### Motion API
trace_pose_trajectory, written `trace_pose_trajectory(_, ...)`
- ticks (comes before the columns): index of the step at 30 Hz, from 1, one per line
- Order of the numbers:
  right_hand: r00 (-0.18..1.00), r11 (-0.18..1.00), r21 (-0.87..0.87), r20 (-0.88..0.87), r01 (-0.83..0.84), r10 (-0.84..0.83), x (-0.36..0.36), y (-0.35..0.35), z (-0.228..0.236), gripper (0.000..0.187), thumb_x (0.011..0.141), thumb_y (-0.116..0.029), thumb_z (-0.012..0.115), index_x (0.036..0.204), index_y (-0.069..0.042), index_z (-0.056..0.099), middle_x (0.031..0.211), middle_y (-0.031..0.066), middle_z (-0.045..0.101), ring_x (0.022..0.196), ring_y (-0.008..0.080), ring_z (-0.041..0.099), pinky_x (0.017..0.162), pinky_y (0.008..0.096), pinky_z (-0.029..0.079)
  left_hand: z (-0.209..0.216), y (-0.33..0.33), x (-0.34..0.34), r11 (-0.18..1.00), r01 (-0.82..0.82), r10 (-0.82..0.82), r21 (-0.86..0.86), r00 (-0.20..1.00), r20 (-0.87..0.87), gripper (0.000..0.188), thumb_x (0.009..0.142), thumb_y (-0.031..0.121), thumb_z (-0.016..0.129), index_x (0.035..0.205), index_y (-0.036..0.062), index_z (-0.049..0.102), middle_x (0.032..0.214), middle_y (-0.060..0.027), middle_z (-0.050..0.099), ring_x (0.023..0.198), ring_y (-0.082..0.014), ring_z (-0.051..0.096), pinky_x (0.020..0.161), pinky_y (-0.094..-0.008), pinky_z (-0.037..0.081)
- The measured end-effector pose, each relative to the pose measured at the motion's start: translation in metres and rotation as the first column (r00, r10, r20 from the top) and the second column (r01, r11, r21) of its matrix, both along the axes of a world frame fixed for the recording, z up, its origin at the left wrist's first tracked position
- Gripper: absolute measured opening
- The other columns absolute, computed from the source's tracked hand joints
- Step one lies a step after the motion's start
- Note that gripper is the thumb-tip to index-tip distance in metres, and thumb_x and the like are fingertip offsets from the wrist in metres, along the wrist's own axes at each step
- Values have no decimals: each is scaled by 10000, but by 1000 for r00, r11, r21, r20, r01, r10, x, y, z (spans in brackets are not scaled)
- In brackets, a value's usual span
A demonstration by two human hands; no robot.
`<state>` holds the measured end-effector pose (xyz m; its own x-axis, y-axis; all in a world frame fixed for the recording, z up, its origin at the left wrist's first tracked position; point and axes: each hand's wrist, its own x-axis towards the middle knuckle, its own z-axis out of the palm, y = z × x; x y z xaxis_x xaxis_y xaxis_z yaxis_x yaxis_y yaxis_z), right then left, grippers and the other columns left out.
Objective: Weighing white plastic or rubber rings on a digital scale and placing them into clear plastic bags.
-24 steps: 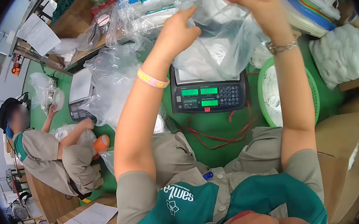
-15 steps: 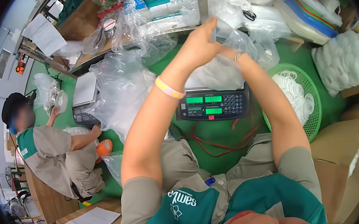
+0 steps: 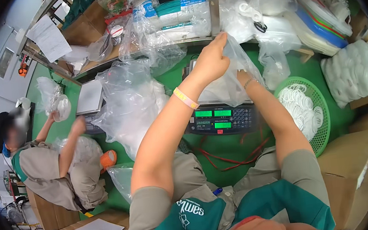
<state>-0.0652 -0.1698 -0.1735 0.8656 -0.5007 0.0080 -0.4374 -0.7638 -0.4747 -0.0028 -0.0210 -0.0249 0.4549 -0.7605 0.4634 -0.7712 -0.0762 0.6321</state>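
Clear bag [image 3: 249, 57] is over the scale [image 3: 224, 121], covering much of its pan. Left hand [image 3: 212, 61] pinches the bag's upper edge between thumb and fingers; right hand [image 3: 246, 76] is at the bag's right side, fingers mostly behind film, can't tell their state. Left forearm crosses the scale's left corner. Big clear bag [image 3: 132, 104] sits left; green basket [image 3: 323, 101] of white rings [image 3: 296, 104] right; red cord [image 3: 229, 167] in front. Co-worker [image 3: 38, 169] sits far left. Green floor [image 3: 337, 100]; table [image 3: 190, 44] behind, loaded with packs and scissors [image 3: 260, 27]. Lettering on shirt, scale and blue-white pack [image 3: 169, 10]; green displays lit. Paper sheets' text too small to read.
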Motion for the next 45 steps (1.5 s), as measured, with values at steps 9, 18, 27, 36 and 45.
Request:
trace_pose_trajectory(9,977,976,-58,-53,-211,208,33,-44,53,370,748,-202,483,1067,-22,530,1042,221,540,994,352,508,862,396,393,30,5,17,967,-119,97,-226,990,-106,520,659,16,435,1175,-42,434,1235,-264,384,1158,-361,374,980,-337,293)
trace_pose_trajectory(18,962,895,414,269,-166,54,6,-44,131,399,702,-224,636,1022,1,561,901,144,611,846,220,573,748,297,433,15,4,23,970,-204,210,-136,977,38,420,668,16,445,1076,-1,544,1177,-257,442,1071,-380,447,925,-371,353)
trace_pose_trajectory(27,882,918,178,388,-355,266,-13,-40,141,281,711,-193,665,912,-14,585,804,52,602,739,112,526,686,261,424,11,-1,15,975,-212,215,-71,976,32,436,697,43,465,1130,46,524,1210,-207,445,1129,-322,426,931,-317,345)
trace_pose_trajectory(36,828,892,322,553,-318,96,-20,-45,138,335,722,-212,651,965,0,558,859,126,608,750,191,567,666,294,434,11,-2,6,984,-152,156,-95,987,41,436,673,53,468,1102,5,530,1150,-258,457,1054,-369,459,904,-364,368)
trace_pose_trajectory(45,779,754,489,625,-438,47,-38,-37,161,282,785,-168,604,999,-1,530,906,54,595,806,114,548,712,246,438,17,0,-6,991,-133,133,2,991,-30,445,722,336,587,1148,219,535,1265,-208,361,1110,-325,425,893,-370,374)
